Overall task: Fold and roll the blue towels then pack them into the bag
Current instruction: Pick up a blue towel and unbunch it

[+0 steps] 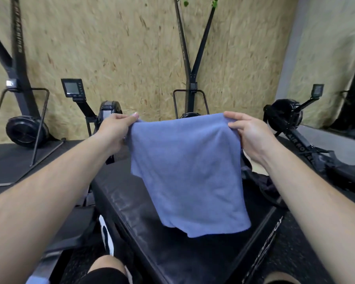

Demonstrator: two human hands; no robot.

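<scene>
Fold step in hand. Left hand point(113, 128) and right hand point(248, 132) each pinch a top corner of the blue towel point(189, 171), hanging over the black box point(131, 201). Next move likely needs the corners brought together.

Towel point(188, 171) between hands, above box point(131, 201); bag point(262, 185) right.

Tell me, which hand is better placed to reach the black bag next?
Probably the right hand. Both hands pinch the blue towel by its top corners, but the black bag lies just below the right wrist; the left hand is across the towel from it.
</scene>
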